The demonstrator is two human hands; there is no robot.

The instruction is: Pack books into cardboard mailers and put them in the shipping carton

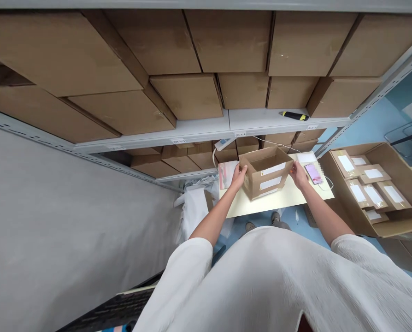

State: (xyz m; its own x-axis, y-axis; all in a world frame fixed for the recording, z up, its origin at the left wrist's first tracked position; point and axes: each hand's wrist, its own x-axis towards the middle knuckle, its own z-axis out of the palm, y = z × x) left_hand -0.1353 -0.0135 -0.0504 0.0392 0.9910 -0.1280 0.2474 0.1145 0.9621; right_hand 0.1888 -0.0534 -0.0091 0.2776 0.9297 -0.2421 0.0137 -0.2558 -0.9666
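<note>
An open-topped cardboard box [256, 186] with white labels on its near side is gripped from both ends over a pale yellow board [237, 210]. My left hand [239, 176] is closed on its left end, thumb near the top edge. At the right end my right hand [298, 175] has its fingers closed on the cardboard, partly hidden by the box's corner. The far side looks raised like an upright flap, and the box's inside is in shadow. Just right of my right hand lies a phone [313, 174] with a lit pink screen and a white cable.
Metal shelving [268, 121] stacked with cardboard cartons [187, 94] rises in front. A yellow-and-black utility knife [295, 115] lies on a shelf. Below hangs a white power strip [224, 144]. To the right, a large carton [351, 210] holds several small labelled boxes. White packing material [194, 207] lies left.
</note>
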